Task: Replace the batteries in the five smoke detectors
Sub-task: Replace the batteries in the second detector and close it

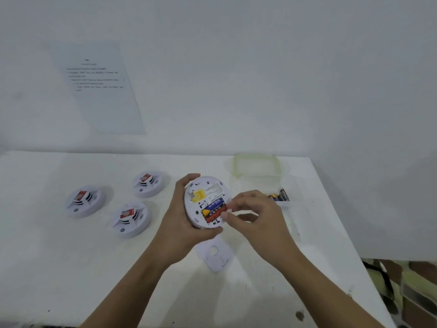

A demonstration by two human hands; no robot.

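My left hand grips a white round smoke detector, back side up, tilted toward me. Its open battery bay shows batteries with blue, yellow and red wrapping. The fingertips of my right hand pinch at the right end of those batteries. Under my hands on the table lies a white mounting plate with a round hole. Three more white smoke detectors sit at the left: one at the far left, one nearer me, one at the back.
A clear container holding several loose batteries stands to the right of my right hand. Behind it lies a green-rimmed lid. A printed sheet hangs on the wall. The white table ends at the right edge.
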